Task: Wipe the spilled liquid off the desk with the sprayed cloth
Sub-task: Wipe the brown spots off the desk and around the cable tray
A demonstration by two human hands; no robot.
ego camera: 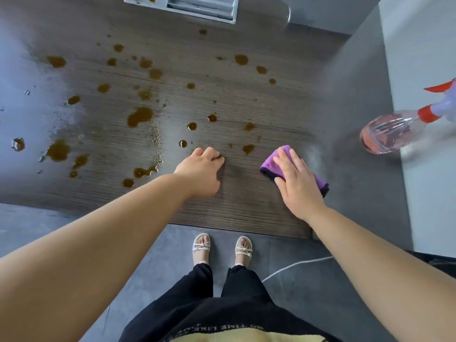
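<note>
Brown liquid lies in several drops and puddles across the dark wood-grain desk, mostly on its left and middle. A folded purple cloth lies near the desk's right front. My right hand presses flat on the cloth with straight fingers. My left hand rests on the desk to the left of the cloth, fingers curled under, holding nothing. A small brown spot sits just beyond the cloth.
A clear spray bottle with pink liquid and a red trigger stands on a pale ledge at the right. A grey tray sits at the desk's far edge. My feet in sandals are below the front edge.
</note>
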